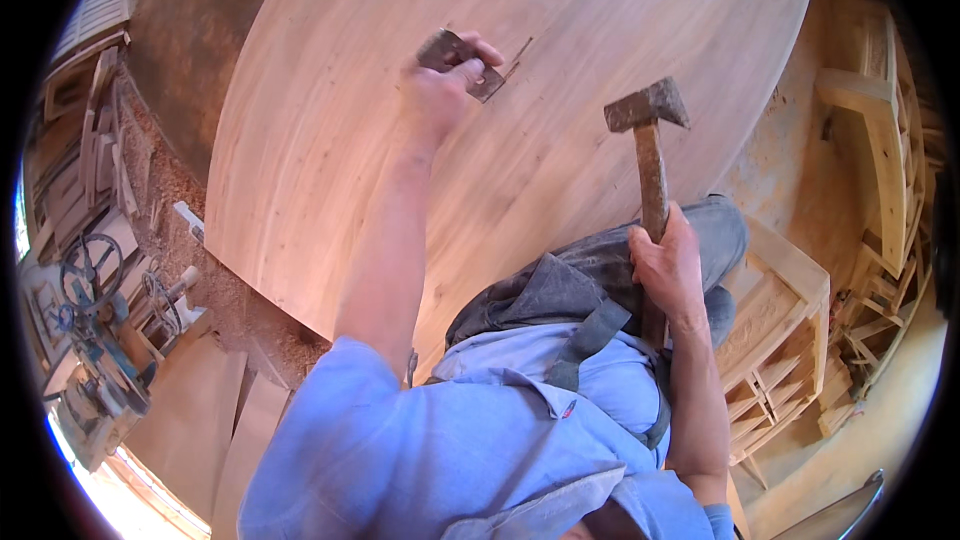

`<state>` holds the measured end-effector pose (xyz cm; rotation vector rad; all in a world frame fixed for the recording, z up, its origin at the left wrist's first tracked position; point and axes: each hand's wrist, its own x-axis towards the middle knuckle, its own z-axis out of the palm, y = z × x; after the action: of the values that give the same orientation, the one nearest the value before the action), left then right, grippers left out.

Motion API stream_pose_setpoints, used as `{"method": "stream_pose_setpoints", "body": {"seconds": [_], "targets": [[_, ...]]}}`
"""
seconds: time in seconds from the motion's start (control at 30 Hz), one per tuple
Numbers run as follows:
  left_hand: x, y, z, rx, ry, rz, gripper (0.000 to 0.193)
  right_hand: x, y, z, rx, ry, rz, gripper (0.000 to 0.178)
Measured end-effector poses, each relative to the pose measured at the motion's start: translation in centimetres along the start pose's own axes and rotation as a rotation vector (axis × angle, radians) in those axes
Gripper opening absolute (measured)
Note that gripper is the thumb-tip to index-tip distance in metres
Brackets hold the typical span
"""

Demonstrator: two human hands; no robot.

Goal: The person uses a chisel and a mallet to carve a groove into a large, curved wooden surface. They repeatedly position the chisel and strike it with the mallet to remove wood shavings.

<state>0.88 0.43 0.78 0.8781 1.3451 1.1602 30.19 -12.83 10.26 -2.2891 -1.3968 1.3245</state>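
Note:
My left hand (437, 100) is closed on a dark, flat rectangular plate (487, 88), pinched between thumb and fingers over a wide wooden panel (330, 130). Just right of the plate, a thin dark slit (518, 57) marks the panel; I cannot tell whether the plate touches the wood. Wrapped round the wooden handle of a hammer (648, 108) is my right hand (668, 262), beside my bent knee. The hammer stands head up, its dark metal head raised over the panel's right part. My fist hides some of the handle.
Sawdust and shavings (180, 170) cover the floor at left, near stacked boards (95, 130) and a machine with handwheels (92, 270). Carved wooden frames (775, 310) stand at my right, with another wooden piece (875, 110) farther back. Flat sheets (190, 420) lie at lower left.

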Motion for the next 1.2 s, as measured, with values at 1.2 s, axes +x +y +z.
{"method": "stream_pose_setpoints", "body": {"seconds": [1.2], "targets": [[-1.6,1.2,1.1,0.137,0.013,0.003,0.029,0.4,-0.9,0.4,-0.027,-0.053,-0.002,0.021]]}}
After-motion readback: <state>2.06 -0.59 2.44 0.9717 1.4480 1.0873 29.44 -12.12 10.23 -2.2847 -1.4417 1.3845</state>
